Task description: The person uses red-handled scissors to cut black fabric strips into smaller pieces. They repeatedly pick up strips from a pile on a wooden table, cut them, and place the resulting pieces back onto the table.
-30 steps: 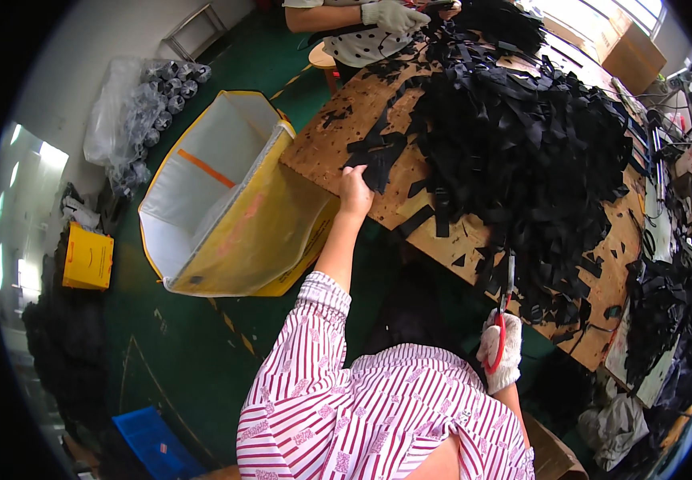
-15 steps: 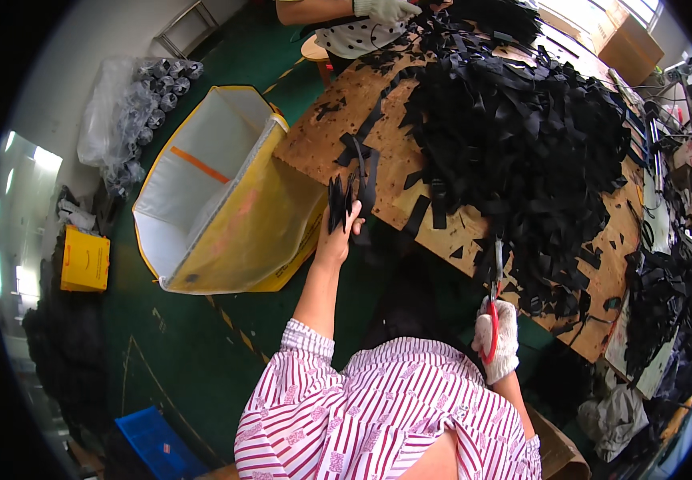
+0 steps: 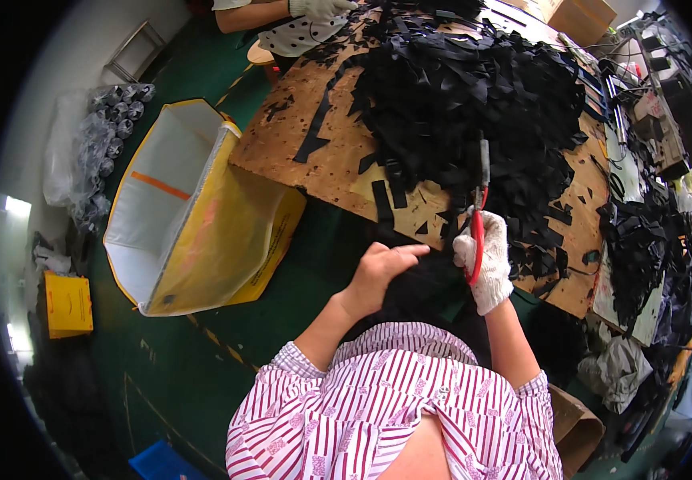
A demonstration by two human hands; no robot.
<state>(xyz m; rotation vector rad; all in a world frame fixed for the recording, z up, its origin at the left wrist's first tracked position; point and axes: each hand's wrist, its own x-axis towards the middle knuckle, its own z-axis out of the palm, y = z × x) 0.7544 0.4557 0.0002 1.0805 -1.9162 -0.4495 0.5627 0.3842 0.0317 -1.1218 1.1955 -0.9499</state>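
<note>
My right hand, in a white knit glove, is closed around scissors with red handles. Their grey blades point away from me, over the near edge of a big heap of black fabric strips. My bare left hand is just off the table's near edge, to the left of the scissors. Its index finger stretches toward them, the other fingers partly curl, and no strip shows in it. A few loose strips lie at the table edge beyond that hand.
The wooden table carries the heap and scattered scraps. Left of it, a large yellow bag stands open on the green floor. Across the table is another person's gloved hand. More black strips pile up at the right, near crumpled grey plastic.
My left hand has come from the table's left corner toward the scissors; the bundle of black strips it held no longer shows. The scissors have stayed in my right hand. The view has shifted.
</note>
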